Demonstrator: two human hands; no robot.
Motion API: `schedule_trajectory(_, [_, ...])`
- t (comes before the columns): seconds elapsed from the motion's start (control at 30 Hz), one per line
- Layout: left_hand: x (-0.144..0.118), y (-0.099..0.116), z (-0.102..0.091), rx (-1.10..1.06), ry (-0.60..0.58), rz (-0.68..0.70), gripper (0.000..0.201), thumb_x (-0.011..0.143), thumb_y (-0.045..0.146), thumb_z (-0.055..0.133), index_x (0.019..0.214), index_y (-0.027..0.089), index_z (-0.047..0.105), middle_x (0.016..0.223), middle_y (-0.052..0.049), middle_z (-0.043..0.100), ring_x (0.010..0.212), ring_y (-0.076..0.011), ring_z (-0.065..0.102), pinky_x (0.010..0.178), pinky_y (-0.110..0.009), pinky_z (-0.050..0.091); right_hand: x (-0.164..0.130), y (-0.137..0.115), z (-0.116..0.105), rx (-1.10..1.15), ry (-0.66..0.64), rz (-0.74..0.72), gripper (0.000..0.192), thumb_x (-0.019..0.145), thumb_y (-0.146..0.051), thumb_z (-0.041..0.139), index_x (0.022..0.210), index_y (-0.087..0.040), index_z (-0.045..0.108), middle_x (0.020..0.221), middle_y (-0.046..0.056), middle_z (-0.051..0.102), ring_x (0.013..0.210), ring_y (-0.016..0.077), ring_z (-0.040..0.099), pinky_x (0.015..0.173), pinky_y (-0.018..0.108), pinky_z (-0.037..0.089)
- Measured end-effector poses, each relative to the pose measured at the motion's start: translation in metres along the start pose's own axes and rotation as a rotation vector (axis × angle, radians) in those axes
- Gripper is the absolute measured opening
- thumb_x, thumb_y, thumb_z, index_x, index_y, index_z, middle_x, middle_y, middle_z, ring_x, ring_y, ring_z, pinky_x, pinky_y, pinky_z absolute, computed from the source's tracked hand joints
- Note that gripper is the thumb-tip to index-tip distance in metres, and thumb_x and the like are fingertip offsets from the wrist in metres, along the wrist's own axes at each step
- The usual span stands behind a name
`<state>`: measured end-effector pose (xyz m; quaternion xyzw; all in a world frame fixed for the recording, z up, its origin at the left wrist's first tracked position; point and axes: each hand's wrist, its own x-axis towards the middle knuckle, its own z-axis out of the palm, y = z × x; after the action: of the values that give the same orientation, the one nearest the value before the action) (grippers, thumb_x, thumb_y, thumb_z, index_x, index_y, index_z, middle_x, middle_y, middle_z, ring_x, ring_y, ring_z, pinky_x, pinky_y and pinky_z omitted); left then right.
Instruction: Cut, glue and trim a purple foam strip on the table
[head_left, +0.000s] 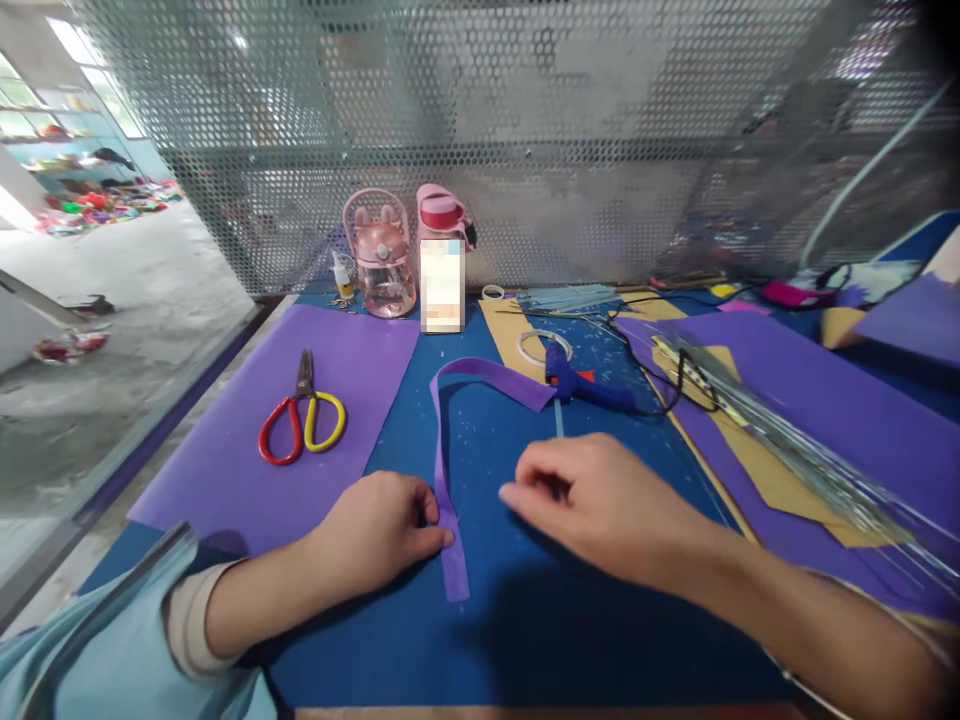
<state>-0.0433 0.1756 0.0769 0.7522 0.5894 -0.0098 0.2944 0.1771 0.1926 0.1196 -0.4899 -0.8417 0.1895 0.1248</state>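
A long purple strip [442, 470] of felt or foam-like sheet curves across the blue table, its far end resting beside a blue hot glue gun [570, 385]. My left hand [390, 525] is closed, thumb and forefinger pinching the strip's edge near its lower end. To the right of the strip, my right hand [592, 500] hovers over the table with curled fingers; thumb and forefinger come together, and nothing shows between them. A pale glue stick or strip [559, 418] lies just below the glue gun's nozzle, partly hidden by it.
Scissors [302, 410] with red and yellow handles lie on a purple sheet [225, 400] at left. Two pink bottles [384, 265] and a propped phone [442, 285] stand at the back before a perforated metal panel [525, 150]. Wires [795, 440] and more sheets lie right.
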Motion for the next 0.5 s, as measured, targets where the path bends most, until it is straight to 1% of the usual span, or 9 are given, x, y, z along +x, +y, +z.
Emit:
schedule_trajectory(0.03, [0.0,0.0,0.001,0.008,0.02,-0.013,0.022,0.076,0.044,0.063,0.08,0.022,0.062,0.069,0.001,0.064,0.065,-0.0183,0.061,0.052,-0.025,0.037,-0.002,-0.004,0.006,0.035,-0.091,0.016,0.033,0.084,-0.038,0.054,0.057,-0.019,0.059,0.052,-0.002,0.059,0.05,0.0106,0.05,0.048,0.023,0.03])
schedule_trajectory(0.1, [-0.002,0.001,0.002,0.062,0.146,0.013,0.03,0.074,0.042,0.067,0.093,0.02,0.06,0.076,-0.001,0.065,0.071,-0.0207,0.062,0.057,-0.028,0.043,-0.005,-0.005,0.022,0.079,-0.194,0.032,0.039,0.083,-0.044,0.055,0.054,-0.019,0.057,0.049,-0.003,0.057,0.048,0.0099,0.047,0.047,0.023,0.025])
schedule_trajectory(0.17, [-0.002,0.002,0.003,0.125,0.291,0.148,0.053,0.072,0.035,0.072,0.117,0.019,0.051,0.099,-0.007,0.064,0.089,-0.0245,0.062,0.072,-0.034,0.05,-0.007,0.0,0.037,0.081,-0.209,0.011,0.042,0.082,-0.05,0.056,0.054,-0.018,0.056,0.05,-0.003,0.057,0.048,0.0101,0.045,0.047,0.024,0.023])
schedule_trajectory(0.23, [0.001,0.0,0.003,0.18,0.355,0.335,0.072,0.069,0.029,0.076,0.132,0.024,0.04,0.127,-0.013,0.052,0.108,-0.028,0.055,0.086,-0.043,0.049,-0.009,0.006,0.048,0.053,-0.186,-0.031,0.044,0.081,-0.054,0.056,0.054,-0.018,0.055,0.05,-0.003,0.056,0.049,0.0106,0.044,0.049,0.025,0.021])
schedule_trajectory(0.27, [0.003,-0.001,0.003,0.199,0.354,0.409,0.072,0.069,0.028,0.076,0.132,0.026,0.042,0.137,-0.014,0.043,0.114,-0.0297,0.051,0.09,-0.046,0.047,-0.009,0.008,0.052,0.044,-0.174,-0.047,0.045,0.08,-0.055,0.055,0.054,-0.018,0.054,0.05,-0.003,0.056,0.049,0.0109,0.044,0.049,0.025,0.02])
schedule_trajectory(0.33, [0.009,-0.005,0.004,0.185,0.351,0.471,0.049,0.073,0.032,0.073,0.118,0.025,0.055,0.143,-0.014,0.034,0.12,-0.0317,0.047,0.093,-0.049,0.046,-0.01,0.01,0.054,0.063,-0.168,-0.049,0.045,0.08,-0.055,0.056,0.053,-0.018,0.053,0.05,-0.003,0.055,0.049,0.0108,0.044,0.05,0.025,0.021])
schedule_trajectory(0.4, [0.014,-0.01,0.007,0.088,0.373,0.477,0.021,0.081,0.034,0.065,0.096,0.02,0.063,0.14,-0.014,0.037,0.12,-0.0289,0.048,0.093,-0.044,0.048,-0.009,0.009,0.052,0.122,-0.17,-0.007,0.042,0.08,-0.052,0.057,0.054,-0.019,0.053,0.049,-0.004,0.053,0.049,0.0103,0.044,0.049,0.024,0.023])
schedule_trajectory(0.43, [0.016,-0.011,0.009,0.027,0.403,0.47,0.016,0.084,0.033,0.061,0.089,0.018,0.063,0.138,-0.013,0.04,0.116,-0.0259,0.051,0.091,-0.041,0.05,-0.009,0.008,0.051,0.154,-0.163,0.024,0.039,0.08,-0.05,0.058,0.057,-0.019,0.054,0.05,-0.004,0.052,0.049,0.0102,0.044,0.048,0.023,0.024])
schedule_trajectory(0.5, [0.017,-0.012,0.013,-0.053,0.508,0.452,0.014,0.086,0.03,0.058,0.082,0.018,0.063,0.136,-0.012,0.042,0.104,-0.0205,0.057,0.087,-0.037,0.051,-0.008,0.006,0.047,0.198,-0.123,0.08,0.032,0.076,-0.05,0.062,0.066,-0.02,0.056,0.055,-0.005,0.054,0.05,0.0108,0.045,0.047,0.022,0.027])
